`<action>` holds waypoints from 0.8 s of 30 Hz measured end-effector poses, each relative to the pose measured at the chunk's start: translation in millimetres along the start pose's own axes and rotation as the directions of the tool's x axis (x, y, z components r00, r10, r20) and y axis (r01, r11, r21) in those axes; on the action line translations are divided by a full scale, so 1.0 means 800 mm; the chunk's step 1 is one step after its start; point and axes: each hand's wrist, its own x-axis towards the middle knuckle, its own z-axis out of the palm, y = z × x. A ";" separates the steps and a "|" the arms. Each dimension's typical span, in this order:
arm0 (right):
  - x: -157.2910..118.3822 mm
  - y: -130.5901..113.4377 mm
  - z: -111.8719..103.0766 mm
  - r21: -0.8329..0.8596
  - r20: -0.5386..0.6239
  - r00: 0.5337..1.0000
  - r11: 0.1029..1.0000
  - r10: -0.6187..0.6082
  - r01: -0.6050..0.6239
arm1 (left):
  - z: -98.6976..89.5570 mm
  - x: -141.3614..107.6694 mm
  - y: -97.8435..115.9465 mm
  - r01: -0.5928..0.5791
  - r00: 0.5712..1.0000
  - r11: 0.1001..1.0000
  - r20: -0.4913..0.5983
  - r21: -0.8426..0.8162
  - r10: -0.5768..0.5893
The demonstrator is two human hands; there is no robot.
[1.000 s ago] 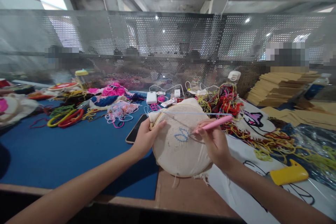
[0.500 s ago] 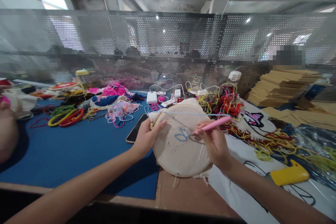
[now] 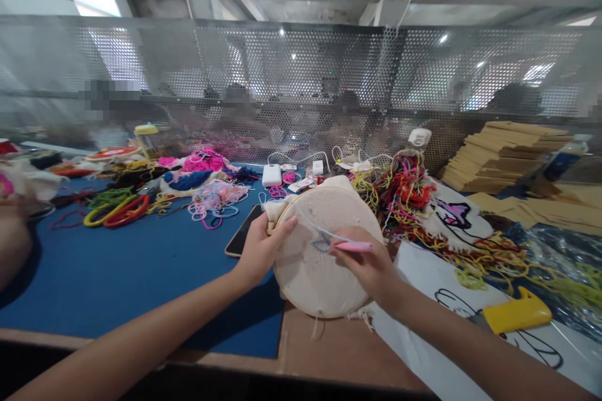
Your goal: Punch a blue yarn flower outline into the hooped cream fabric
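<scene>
My left hand [image 3: 263,244] grips the left edge of a round embroidery hoop [image 3: 310,291], its thumb lying on the cream cloth. Blue stitches [image 3: 320,245] form a small outline near the cloth's middle. In my right hand [image 3: 371,266] is a pink punch needle [image 3: 355,246], its handle pointing right. Those fingers sit close to the stitches and cover part of them; the tool's tip is hidden. A light blue yarn [image 3: 315,223] runs from the hoop's upper left across the cloth to the punch needle.
A phone [image 3: 239,235] lies left of the hoop. Tangled yarn [image 3: 409,185] and brown envelopes [image 3: 503,156] are at the right, with a yellow-handled tool [image 3: 517,313] on a drawn sheet [image 3: 423,338]. Red-handled scissors [image 3: 126,212] lie left. Another person's arm [image 3: 14,238] shows at the left edge.
My right hand has moved left over the cloth, and the punch needle's handle has swung down closer to level. The blue yarn, taut before, now hangs in a curve. My left hand stays put.
</scene>
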 end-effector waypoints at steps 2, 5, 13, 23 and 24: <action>0.001 -0.001 0.000 0.001 0.037 0.999 1.000 0.008 -0.008 | 0.000 0.001 -0.001 0.010 1.000 1.000 0.002 -0.012 -0.010; 0.003 -0.005 -0.004 0.000 -0.013 1.000 1.000 0.019 -0.019 | 0.000 0.003 -0.003 0.034 0.999 0.999 0.015 -0.022 -0.034; 0.009 -0.013 -0.010 0.175 -0.182 0.978 0.982 0.104 -0.072 | 0.000 0.006 -0.006 0.079 0.997 0.996 0.025 -0.046 -0.078; 0.009 -0.008 -0.014 0.191 -0.162 0.983 0.980 0.089 -0.057 | -0.001 0.007 -0.006 0.073 0.997 0.996 0.017 -0.044 -0.072; 0.009 -0.008 -0.014 0.194 -0.164 0.983 0.979 0.088 -0.056 | -0.001 0.007 -0.006 0.075 0.997 0.996 0.019 -0.049 -0.075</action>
